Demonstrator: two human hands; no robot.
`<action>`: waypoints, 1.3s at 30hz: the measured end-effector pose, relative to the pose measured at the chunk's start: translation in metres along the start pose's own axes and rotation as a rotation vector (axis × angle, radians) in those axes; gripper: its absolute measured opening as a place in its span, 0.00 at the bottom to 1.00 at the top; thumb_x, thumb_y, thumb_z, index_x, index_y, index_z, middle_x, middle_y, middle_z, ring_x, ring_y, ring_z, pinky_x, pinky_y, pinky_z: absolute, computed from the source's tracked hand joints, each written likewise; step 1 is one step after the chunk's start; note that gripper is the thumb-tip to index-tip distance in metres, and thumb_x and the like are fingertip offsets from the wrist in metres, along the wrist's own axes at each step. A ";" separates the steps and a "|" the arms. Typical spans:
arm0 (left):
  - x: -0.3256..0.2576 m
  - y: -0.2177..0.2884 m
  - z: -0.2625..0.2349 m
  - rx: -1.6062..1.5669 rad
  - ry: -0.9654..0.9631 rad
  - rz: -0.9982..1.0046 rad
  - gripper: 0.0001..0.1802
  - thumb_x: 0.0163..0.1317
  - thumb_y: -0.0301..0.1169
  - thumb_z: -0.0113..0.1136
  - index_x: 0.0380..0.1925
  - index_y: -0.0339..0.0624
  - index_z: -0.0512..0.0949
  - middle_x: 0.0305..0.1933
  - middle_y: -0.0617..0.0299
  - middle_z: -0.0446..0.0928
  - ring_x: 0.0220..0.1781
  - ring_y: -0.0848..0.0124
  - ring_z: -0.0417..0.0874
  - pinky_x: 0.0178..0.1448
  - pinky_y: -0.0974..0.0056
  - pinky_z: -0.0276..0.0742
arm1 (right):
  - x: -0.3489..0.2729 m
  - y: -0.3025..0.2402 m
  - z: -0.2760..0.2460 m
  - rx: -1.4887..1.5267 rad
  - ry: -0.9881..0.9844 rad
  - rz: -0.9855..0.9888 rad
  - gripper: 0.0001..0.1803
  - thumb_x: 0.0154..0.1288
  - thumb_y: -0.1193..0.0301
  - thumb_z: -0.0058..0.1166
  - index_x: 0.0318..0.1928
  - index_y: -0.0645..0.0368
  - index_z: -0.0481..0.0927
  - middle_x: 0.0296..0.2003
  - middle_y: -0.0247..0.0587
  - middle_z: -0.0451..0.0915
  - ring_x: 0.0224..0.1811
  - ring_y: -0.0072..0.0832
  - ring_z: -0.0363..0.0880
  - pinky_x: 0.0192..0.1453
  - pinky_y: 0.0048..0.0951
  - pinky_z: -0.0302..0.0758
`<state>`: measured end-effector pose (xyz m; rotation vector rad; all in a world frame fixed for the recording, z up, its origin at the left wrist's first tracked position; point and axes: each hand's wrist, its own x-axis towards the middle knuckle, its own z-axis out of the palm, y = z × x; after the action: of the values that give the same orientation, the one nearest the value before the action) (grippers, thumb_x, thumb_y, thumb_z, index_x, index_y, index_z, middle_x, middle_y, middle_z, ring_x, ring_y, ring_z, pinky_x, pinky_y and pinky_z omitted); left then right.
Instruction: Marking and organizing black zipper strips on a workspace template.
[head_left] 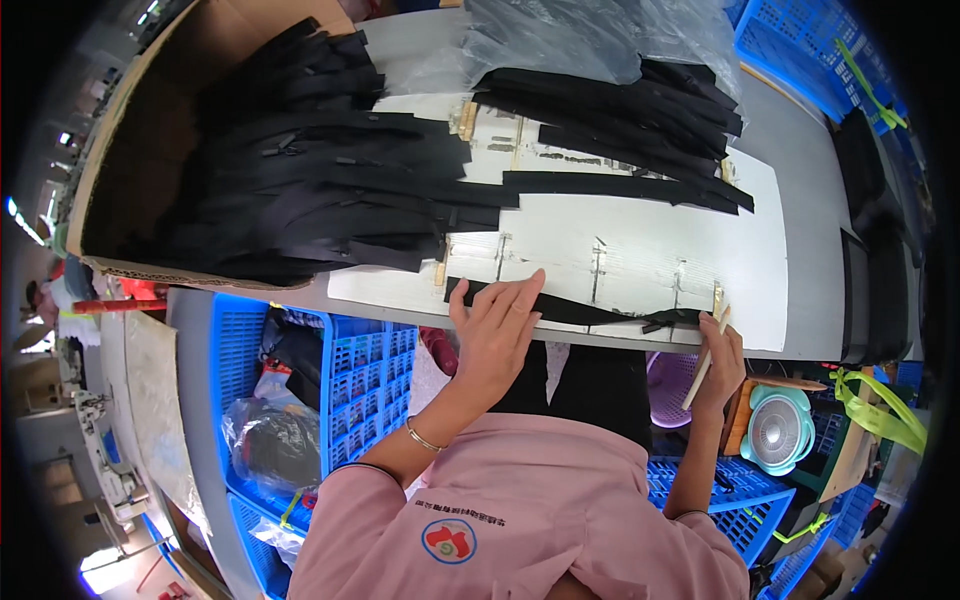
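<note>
A black fabric strip [575, 311] lies along the near edge of a white board [750, 245]. My left hand [492, 330] rests on the strip's left end, its fingers stretched out and pressing on the cloth. At the strip's right end is my right hand [722, 368], fingers closed round a thin pale pencil-like stick [700, 375]. The stick's upper tip is beside the strip's end. Short dark lines and small tan tape pieces [717, 298] mark the board.
Many black strips [340, 190] spill from a cardboard box [140, 130] at the left. Another pile of strips [610, 115] lies on the board's far side, near clear plastic sheeting [560, 40]. Below the table stand a blue crate [370, 380] and a purple basket [672, 390].
</note>
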<state>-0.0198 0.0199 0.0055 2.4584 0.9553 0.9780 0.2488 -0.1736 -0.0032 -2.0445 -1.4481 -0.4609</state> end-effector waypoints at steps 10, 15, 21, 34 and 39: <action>0.023 -0.005 0.002 -0.037 0.075 0.088 0.16 0.61 0.22 0.68 0.48 0.49 0.89 0.50 0.67 0.84 0.59 0.66 0.80 0.79 0.45 0.53 | 0.005 0.001 0.002 -0.136 0.077 -0.058 0.18 0.62 0.82 0.61 0.53 0.61 0.86 0.50 0.47 0.90 0.53 0.45 0.88 0.54 0.38 0.87; -0.011 -0.010 0.004 0.022 -0.107 -0.029 0.22 0.68 0.32 0.68 0.62 0.47 0.82 0.68 0.61 0.79 0.76 0.59 0.73 0.82 0.37 0.43 | -0.004 0.000 0.006 -0.166 -0.047 -0.059 0.15 0.65 0.80 0.65 0.53 0.60 0.84 0.53 0.46 0.89 0.58 0.45 0.85 0.63 0.46 0.82; -0.020 -0.025 -0.014 0.208 -0.142 -0.128 0.32 0.71 0.41 0.66 0.73 0.49 0.74 0.79 0.55 0.70 0.83 0.54 0.63 0.83 0.31 0.34 | -0.006 -0.005 0.008 -0.168 -0.065 -0.054 0.14 0.67 0.76 0.66 0.53 0.60 0.83 0.58 0.46 0.87 0.62 0.44 0.83 0.74 0.52 0.70; -0.012 -0.036 -0.019 0.112 -0.115 -0.114 0.34 0.69 0.43 0.69 0.72 0.43 0.74 0.78 0.51 0.70 0.82 0.53 0.65 0.84 0.35 0.41 | -0.018 0.004 0.009 -0.224 -0.025 0.065 0.15 0.73 0.76 0.61 0.58 0.59 0.83 0.60 0.40 0.86 0.65 0.40 0.79 0.78 0.48 0.64; -0.010 -0.039 -0.017 0.109 -0.103 -0.088 0.34 0.68 0.40 0.70 0.72 0.44 0.74 0.78 0.50 0.70 0.83 0.51 0.64 0.84 0.36 0.42 | 0.030 -0.056 0.011 0.407 0.073 0.444 0.16 0.82 0.74 0.48 0.62 0.65 0.82 0.54 0.50 0.87 0.56 0.35 0.84 0.65 0.35 0.76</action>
<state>-0.0550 0.0416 -0.0075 2.5042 1.0975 0.7818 0.2062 -0.1318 0.0204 -1.9100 -0.9108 -0.0477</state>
